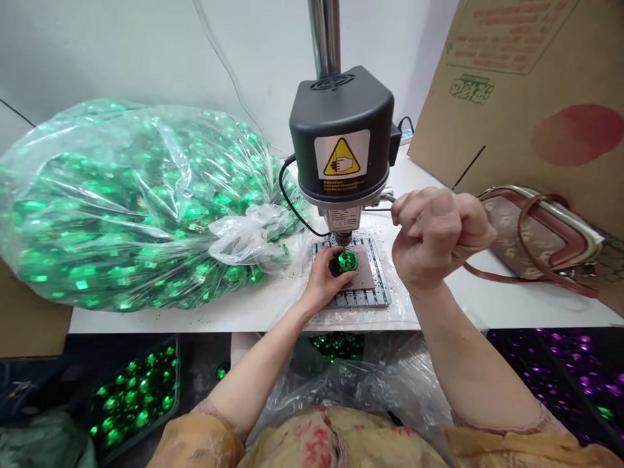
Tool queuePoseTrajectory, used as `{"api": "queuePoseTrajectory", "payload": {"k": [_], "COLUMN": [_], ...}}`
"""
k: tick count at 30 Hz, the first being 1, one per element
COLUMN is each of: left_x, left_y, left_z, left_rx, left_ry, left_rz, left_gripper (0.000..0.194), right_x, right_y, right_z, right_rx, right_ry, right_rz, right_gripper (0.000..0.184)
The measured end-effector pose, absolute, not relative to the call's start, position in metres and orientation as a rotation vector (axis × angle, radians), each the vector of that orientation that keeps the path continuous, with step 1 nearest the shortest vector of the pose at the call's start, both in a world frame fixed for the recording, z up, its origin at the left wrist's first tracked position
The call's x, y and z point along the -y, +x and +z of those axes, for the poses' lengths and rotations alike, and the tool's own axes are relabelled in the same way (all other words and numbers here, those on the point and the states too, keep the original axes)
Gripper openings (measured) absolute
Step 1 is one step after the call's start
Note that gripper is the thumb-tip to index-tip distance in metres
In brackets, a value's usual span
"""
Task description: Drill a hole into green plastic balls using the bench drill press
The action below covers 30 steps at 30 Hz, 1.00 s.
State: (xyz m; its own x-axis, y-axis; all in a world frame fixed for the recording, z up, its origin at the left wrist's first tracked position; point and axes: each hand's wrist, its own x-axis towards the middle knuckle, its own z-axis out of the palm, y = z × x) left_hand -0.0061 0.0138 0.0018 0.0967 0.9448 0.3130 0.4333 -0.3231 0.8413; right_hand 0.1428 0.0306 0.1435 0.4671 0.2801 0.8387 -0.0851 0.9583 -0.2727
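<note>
Item, one green, shiny, faceted ball (348, 260): located directly beneath the dark metal chuck (344, 238) of a bench drill press with a black motor housing (341, 107), on a pinkish square board (366, 277) over a slotted grey metal base plate (384, 298). Item, my left hand (322, 283): thumb and fingers curved narrowly about the ball, one to each side, steadying it low on the board. Item, my right hand (441, 234): fingers curled tight in a fist at the thin dark lever (391, 199) on the side of the press; the fist hides the lever's outer end. Step in hand, as I judge it: positioning and bracing the ball under the chuck, with the lever ready to hand. Whether the chuck's tip touches the ball, I cannot tell. Called for by a move from here, in my judgement: the ball's top centred on the chuck's line, a firm pinch against rolling, fingertips clear of the tip, and even pressure on the lever. Also present: a large clear plastic bag (121, 195) full of green balls, left on the white table (234, 322); a tan patterned handbag (507, 234) with brown trim, right, beside a large cardboard box (502, 110).
</note>
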Motion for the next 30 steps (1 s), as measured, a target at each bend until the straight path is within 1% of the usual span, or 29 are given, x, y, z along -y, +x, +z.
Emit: {"api": "queuePoseTrajectory", "payload": {"k": [22,27,30], "left_x": [-0.013,-0.013,-0.012], "left_y": [-0.005,-0.005,-0.003], "left_z": [0.001,0.003,0.003], "left_rx": [-1.341,-1.353,-1.368], "left_ry": [1.859,1.838,1.821], "left_rz": [1.205,1.196,1.197], "left_gripper": [0.048,0.049,0.050], "right_x": [-0.030,-0.027,-0.024], "right_y": [0.145,0.144,0.143], "right_z": [0.126,0.115,0.121], "right_rx": [1.111,1.098,1.068], "right_ry": [-0.083,-0.141,-0.166], "right_rz": [0.191,0.189,0.198], "right_gripper": [0.042,0.046,0.048]}}
